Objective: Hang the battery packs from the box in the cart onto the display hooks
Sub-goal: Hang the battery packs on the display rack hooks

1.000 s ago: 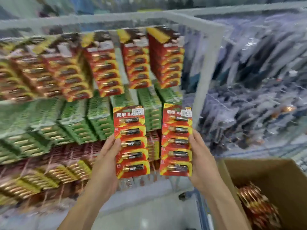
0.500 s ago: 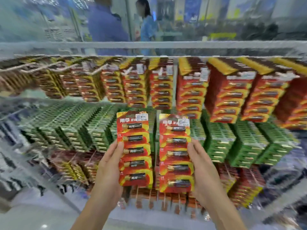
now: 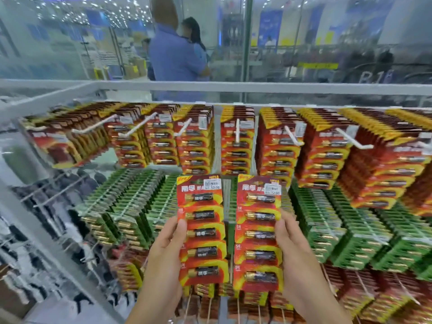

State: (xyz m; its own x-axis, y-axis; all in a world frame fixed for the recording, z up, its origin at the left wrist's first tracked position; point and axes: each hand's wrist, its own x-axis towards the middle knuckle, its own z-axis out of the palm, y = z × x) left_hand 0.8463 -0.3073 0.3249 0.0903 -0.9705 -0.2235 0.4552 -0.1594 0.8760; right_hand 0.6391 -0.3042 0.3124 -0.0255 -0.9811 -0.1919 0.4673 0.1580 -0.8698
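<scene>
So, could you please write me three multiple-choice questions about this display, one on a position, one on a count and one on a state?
1. Where do the green packs hang relative to the top red packs?
A) above them
B) below them
C) in the same row

2. How many batteries show on the left strip, held by the left hand?
A) three
B) eight
C) five

3. What is the state of the right strip?
A) gripped by the right hand, in front of the display
B) hung on the top row
C) lying in a box

Answers:
1 B: the green row sits under the red row.
2 C: five batteries run down the strip, one above another.
3 A: the thumb lies on the strip's right edge, and the strip is in front of the green packs.
</scene>
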